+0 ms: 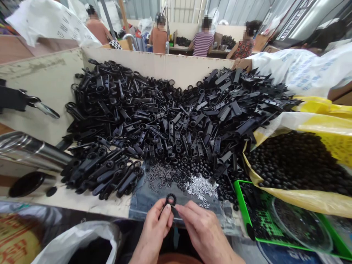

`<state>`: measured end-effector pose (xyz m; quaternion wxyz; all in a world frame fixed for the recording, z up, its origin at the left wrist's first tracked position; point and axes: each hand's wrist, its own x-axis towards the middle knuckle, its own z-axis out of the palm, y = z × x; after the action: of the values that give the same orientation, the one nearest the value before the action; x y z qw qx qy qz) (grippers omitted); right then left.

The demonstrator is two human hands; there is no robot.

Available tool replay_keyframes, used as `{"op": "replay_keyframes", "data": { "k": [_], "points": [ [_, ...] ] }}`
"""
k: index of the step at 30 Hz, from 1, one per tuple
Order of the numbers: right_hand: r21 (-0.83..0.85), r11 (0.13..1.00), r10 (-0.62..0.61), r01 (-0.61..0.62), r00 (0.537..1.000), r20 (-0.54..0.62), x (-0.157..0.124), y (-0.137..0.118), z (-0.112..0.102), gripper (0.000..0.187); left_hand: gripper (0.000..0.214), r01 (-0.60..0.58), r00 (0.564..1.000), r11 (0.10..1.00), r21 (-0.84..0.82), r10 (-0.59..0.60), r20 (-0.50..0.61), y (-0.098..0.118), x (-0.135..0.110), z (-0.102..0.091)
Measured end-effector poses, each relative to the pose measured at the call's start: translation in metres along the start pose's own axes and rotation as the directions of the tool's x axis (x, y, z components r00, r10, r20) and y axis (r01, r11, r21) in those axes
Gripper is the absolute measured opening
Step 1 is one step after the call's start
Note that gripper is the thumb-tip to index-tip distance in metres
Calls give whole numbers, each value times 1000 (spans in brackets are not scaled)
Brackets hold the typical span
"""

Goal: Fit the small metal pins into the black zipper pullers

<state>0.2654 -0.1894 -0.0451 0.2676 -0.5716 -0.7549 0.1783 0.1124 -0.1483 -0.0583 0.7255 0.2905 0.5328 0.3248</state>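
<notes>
My left hand is closed around a black plastic part with a round ring end, the ring standing up above the thumb. My right hand comes in from the other side, thumb and forefinger pinched on a small metal pin that touches or nearly touches the ring's lower right. Just beyond the hands, a pile of silver pins lies on a dark mat, beside a heap of tiny dark grey pieces. The rest of the held part is hidden by my fingers.
A large heap of black ring-ended parts fills the walled bench. Rows of similar parts lie left. On the right are a yellow-white bag of black balls and a green tray. Several people sit working behind the back wall.
</notes>
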Motion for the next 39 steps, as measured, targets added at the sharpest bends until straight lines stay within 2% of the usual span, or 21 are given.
{"op": "replay_keyframes", "data": {
  "k": [4,8,11,15,22,27,31,34,37,39],
  "points": [
    [-241,967,-88,77,995,-37,4,-2,8,25,60,44,999,999,10,-44,18,-7,6,-3],
    [-397,908,-134,135,991,29,9,-10,13,19,62,71,997,997,-35,-72,-39,-18,15,-6],
    [-424,894,-112,142,989,96,10,-18,15,20,62,42,995,996,-77,-48,-86,-22,16,-6],
    [-409,904,-87,124,990,108,7,-25,17,23,56,24,995,995,-93,-33,-93,-21,9,-4],
    [-403,908,-61,113,988,140,9,-24,17,15,51,-60,995,998,-17,59,-85,-19,8,-6],
    [-443,891,8,100,972,235,20,-30,10,10,45,-143,986,979,142,154,-69,-23,14,-16],
    [-465,881,66,85,952,298,33,-38,2,3,42,-206,978,954,217,200,50,-25,23,-23],
    [-462,884,101,69,937,335,32,-45,-2,6,41,-211,975,935,286,179,132,-20,25,-28],
    [-484,874,86,53,962,261,18,-51,-11,2,40,-279,957,842,461,281,68,-5,22,-39],
    [-480,876,46,49,982,184,12,-48,-27,4,39,-300,911,731,613,409,-43,9,21,-47]
  ]
}}
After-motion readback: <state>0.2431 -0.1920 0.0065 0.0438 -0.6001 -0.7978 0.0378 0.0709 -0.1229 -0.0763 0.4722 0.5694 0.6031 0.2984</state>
